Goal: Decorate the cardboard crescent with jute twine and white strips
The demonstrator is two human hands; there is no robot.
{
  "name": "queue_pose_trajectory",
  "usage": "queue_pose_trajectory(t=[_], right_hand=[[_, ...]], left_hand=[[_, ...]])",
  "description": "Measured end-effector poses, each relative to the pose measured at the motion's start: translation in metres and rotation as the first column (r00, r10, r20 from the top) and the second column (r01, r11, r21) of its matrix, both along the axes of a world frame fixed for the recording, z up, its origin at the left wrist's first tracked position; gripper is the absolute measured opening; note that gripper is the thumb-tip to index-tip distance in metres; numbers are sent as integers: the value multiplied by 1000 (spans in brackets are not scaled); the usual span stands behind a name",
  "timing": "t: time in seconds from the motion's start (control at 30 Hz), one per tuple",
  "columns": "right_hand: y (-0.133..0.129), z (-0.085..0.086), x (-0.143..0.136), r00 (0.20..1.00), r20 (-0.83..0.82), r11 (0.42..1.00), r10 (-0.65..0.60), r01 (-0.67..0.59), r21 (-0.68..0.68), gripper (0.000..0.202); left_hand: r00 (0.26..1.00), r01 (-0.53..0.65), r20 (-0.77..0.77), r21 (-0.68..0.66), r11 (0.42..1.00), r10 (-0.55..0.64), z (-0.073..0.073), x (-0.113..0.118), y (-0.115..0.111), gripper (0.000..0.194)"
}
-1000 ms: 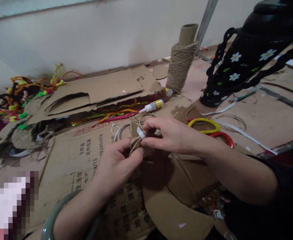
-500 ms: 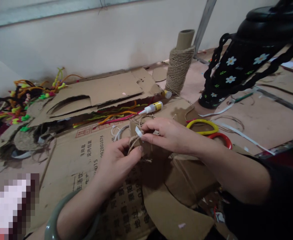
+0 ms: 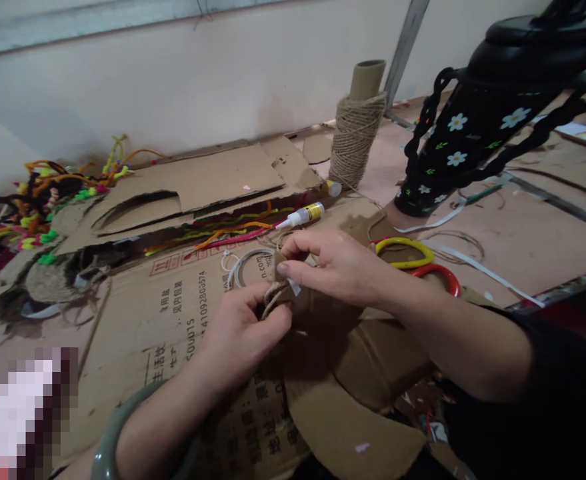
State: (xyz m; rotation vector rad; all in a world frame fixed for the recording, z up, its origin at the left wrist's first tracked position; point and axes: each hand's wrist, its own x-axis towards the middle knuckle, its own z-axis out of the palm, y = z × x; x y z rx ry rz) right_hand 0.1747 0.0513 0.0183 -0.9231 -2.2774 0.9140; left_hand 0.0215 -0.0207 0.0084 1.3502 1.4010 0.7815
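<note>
In the head view, my left hand is closed around a small cardboard piece wound with jute twine. My fingers hide much of its shape. A short white strip sticks out at its right side. My right hand is just above and to the right, thumb and forefinger pinched together at the cardboard's upper edge. What lies between those fingertips is too covered to make out. A roll of clear tape lies behind my hands, near a small glue bottle with a yellow label.
A cone of twine stands at the back. Right of it is a black flowered tumbler. Scissors with yellow and red handles lie beside my right forearm. Colourful pipe cleaners are heaped at left. A printed cardboard sheet covers the worktop.
The twine-wound piece has tilted and moved slightly right and down in my left hand. My right fingers have shifted off the white strip, which now points down to the right.
</note>
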Motion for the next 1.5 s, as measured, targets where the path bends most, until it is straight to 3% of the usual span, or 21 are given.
queue_pose_trajectory(t=[0.2,0.37,0.47,0.63,0.9,1.2,1.5], right_hand=[[2,-4,1,997,-12,992,-79,79,96,33],[3,-7,6,970,-210,913,-120,191,359,17],[-1,-9,5,984,-156,886,-88,149,438,16],[-6,-13,-1,997,-68,884,-30,58,464,19],[-5,-16,-1,998,-55,875,-18,42,482,20],[-7,-16,-2,999,-12,865,-42,42,501,24],[-6,-16,-1,998,-8,867,-56,53,496,20]], left_hand=[[996,6,85,-46,999,-2,-4,-2,1,12],[975,-140,172,-14,990,140,-6,-8,7,10],[963,-206,186,31,978,197,-7,-10,9,7],[955,-224,215,62,973,206,-10,-11,10,7],[949,-222,243,61,973,201,-13,-11,9,9],[973,-199,137,103,975,184,-6,-8,7,7],[981,-187,69,132,973,180,-9,-10,7,14]])
